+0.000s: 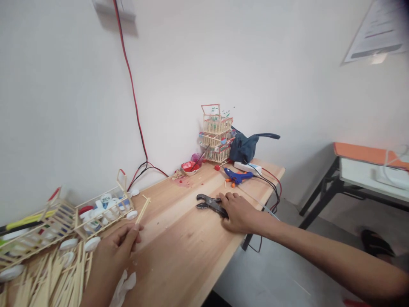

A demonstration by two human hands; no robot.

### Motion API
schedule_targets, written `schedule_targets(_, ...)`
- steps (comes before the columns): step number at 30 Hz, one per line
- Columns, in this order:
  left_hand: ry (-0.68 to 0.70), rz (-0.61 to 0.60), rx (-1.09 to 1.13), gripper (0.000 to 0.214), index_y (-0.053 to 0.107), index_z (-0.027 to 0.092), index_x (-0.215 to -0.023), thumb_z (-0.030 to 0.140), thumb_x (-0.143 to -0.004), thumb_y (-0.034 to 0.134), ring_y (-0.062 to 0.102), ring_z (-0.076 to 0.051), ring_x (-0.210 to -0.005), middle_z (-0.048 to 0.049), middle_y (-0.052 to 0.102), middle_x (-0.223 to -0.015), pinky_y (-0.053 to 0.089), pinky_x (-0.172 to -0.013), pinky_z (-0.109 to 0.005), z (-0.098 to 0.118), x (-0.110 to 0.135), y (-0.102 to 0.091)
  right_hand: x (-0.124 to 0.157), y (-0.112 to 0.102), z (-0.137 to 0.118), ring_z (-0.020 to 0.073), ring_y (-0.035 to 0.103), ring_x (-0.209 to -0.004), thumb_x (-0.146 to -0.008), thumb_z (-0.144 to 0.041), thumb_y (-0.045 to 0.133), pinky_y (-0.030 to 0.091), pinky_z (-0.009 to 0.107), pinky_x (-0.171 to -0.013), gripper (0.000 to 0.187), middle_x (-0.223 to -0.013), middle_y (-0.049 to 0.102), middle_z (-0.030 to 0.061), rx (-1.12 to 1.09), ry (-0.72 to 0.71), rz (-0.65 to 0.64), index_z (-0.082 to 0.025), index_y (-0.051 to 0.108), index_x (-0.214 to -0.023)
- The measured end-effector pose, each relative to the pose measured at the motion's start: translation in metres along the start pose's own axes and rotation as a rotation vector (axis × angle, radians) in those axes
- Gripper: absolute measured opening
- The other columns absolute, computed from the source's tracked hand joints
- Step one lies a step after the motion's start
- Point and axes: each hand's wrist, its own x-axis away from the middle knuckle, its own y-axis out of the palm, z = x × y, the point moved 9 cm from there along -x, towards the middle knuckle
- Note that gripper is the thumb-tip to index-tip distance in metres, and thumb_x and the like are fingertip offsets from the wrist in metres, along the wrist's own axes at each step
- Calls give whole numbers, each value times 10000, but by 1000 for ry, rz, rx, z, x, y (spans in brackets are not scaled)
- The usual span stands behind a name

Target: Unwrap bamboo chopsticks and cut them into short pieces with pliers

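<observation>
Thin wooden sticks (144,209), with a short piece across the far end, stand pinched between the thumb and fingers of my left hand (123,243). My right hand (234,211) is closed over the handles of dark metal pliers (209,204), which rest on the wooden table (179,238) with their jaws parted and facing left. Beyond the right hand lies a blue glue gun (238,175). Loose wooden sticks (54,277) are heaped at the lower left, beside my left forearm, along with several white round caps (92,244).
Two stick-built baskets (108,217) filled with small items line the left side. At the back are stacked stick baskets (217,149), a dish of red paint (191,167), a dark blue pouch (244,147) and a white power strip (247,167). Cables hang over the right edge.
</observation>
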Motion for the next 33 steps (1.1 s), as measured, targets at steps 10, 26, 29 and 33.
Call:
schedule_targets(10,4,90,475,350,664,159,-822,475,-682,719,457,-86,-451,28,595,-612,350,-423,-210,17,2,-21,-15,-28,-20,235,573,-905,-843,-337,520,434,334,-826,284,-987,622,116,-456,-199,-37,-136,608,-1025)
schedule_targets(26,-149,-169,576,331,649,134,-781,453,-705,695,410,-56,-376,24,566,-572,248,-342,-183,9,10,16,-33,-11,-150,116,535,-659,-867,-602,516,456,230,-590,454,-806,566,24,-806,-483,-595,-156,540,-950)
schedule_targets(29,-192,-170,557,354,640,135,-779,469,-678,703,408,-61,-368,22,569,-568,242,-330,-182,5,11,19,-35,-12,-154,116,549,-666,-858,-626,513,455,222,-574,478,-829,571,29,-799,-484,-601,-160,533,-963)
schedule_targets(33,-241,-168,513,356,639,132,-751,467,-653,707,341,-42,-344,25,561,-546,193,-326,-173,-3,13,22,-37,-10,-159,114,542,-661,-841,-642,528,438,208,-551,491,-812,565,20,-778,-508,-568,-163,534,-951)
